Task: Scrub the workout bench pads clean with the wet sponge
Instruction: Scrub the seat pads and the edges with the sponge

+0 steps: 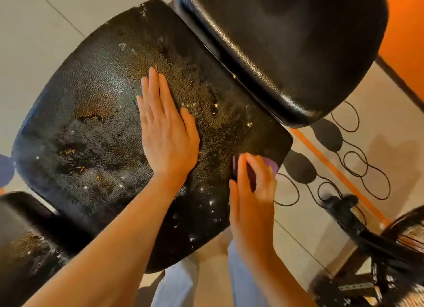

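1. The left hand (166,127) is lying flat on the wet seat pad (91,123), fingers straight and together, pressing down and holding nothing.
2. The right hand (252,192) is working at the pad's right edge, its fingers curling around a purple sponge (270,164) and gripping it against the black surface.
3. The sponge is sitting near the pad's right corner, mostly hidden behind the fingers, with only its purple edge showing.
4. The seat pad is glistening with water drops and white foam specks, and small yellowish crumbs (190,104) are lying just beyond the left thumb.
5. A second black pad, the back pad (286,42), is rising just beyond the seat pad, looking drier.
6. Another black pad (23,237) is showing at the lower left.
7. Black cords (358,164) are looping across the tiled floor (34,31) on the right.
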The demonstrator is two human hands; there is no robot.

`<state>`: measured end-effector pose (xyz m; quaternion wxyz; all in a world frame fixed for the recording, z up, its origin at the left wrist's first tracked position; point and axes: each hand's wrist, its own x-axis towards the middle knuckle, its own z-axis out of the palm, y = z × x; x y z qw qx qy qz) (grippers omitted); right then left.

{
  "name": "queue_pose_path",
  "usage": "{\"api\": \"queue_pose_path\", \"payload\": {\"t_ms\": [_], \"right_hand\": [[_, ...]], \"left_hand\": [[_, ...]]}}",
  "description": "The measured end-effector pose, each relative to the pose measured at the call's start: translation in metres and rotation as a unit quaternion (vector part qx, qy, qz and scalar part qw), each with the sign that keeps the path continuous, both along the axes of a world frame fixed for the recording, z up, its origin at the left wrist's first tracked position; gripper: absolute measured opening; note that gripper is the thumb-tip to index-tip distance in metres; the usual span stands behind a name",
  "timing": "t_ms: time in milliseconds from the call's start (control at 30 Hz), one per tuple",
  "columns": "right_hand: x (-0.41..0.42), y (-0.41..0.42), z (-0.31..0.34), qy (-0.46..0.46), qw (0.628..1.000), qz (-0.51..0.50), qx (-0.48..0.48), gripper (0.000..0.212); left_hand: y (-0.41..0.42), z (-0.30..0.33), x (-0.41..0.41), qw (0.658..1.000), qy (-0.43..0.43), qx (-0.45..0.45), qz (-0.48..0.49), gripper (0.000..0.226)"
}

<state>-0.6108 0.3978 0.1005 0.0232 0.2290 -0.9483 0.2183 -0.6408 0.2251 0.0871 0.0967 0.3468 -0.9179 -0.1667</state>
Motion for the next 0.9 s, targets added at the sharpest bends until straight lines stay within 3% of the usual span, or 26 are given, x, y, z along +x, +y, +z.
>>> {"api": "queue_pose_path", "payload": {"t_ms": [67, 233, 300, 367, 433, 500, 567, 600, 633, 767, 833, 900], "right_hand": [[-0.007, 0.012, 0.000, -0.033, 0.997, 0.062, 0.006, 0.038], [-0.083, -0.029, 0.008, -0.026, 0.992, -0.117, 0.046, 0.035], [-0.042, -0.031, 0.008, -0.017, 0.996, -0.070, 0.047, 0.036], [0.002, -0.016, 0.013, 0.011, 0.998, 0.039, 0.054, 0.033], [-0.013, -0.007, 0.015, -0.033, 0.996, 0.076, 0.033, 0.025], [-0.063, -0.020, 0.012, -0.075, 0.997, -0.025, -0.016, 0.024], [-0.098, -0.037, 0.008, -0.039, 0.991, -0.127, 0.006, 0.028], [-0.094, -0.044, 0.007, -0.035, 0.991, -0.131, 0.012, 0.031], [-0.076, -0.048, 0.007, -0.048, 0.991, -0.119, 0.030, 0.035], [-0.016, -0.029, 0.014, -0.027, 0.992, 0.096, 0.081, 0.030], [-0.056, -0.032, 0.012, -0.062, 0.992, 0.094, 0.064, 0.026], [-0.104, -0.051, 0.005, -0.025, 0.996, -0.001, 0.081, 0.027]], "left_hand": [[0.000, 0.000, 0.000, 1.000, 0.001, 0.008, -0.001, 0.059], [-0.002, 0.001, 0.002, 0.999, 0.018, 0.026, -0.012, 0.059], [-0.005, 0.005, 0.004, 0.998, 0.031, 0.052, -0.030, 0.059], [-0.013, 0.010, 0.009, 0.995, 0.043, 0.075, -0.060, 0.059], [-0.028, 0.012, 0.018, 0.993, 0.034, 0.063, -0.098, 0.060], [-0.051, 0.013, 0.027, 0.992, 0.020, 0.030, -0.119, 0.061], [-0.073, 0.010, 0.033, 0.992, 0.014, 0.004, -0.123, 0.060], [-0.079, 0.008, 0.034, 0.992, 0.009, -0.009, -0.126, 0.059], [-0.083, 0.007, 0.036, 0.992, 0.003, -0.020, -0.128, 0.060], [-0.086, 0.005, 0.036, 0.990, -0.011, -0.022, -0.135, 0.063], [-0.087, 0.005, 0.036, 0.991, -0.015, -0.022, -0.133, 0.063], [-0.087, 0.005, 0.035, 0.991, -0.011, -0.023, -0.134, 0.063]]}}
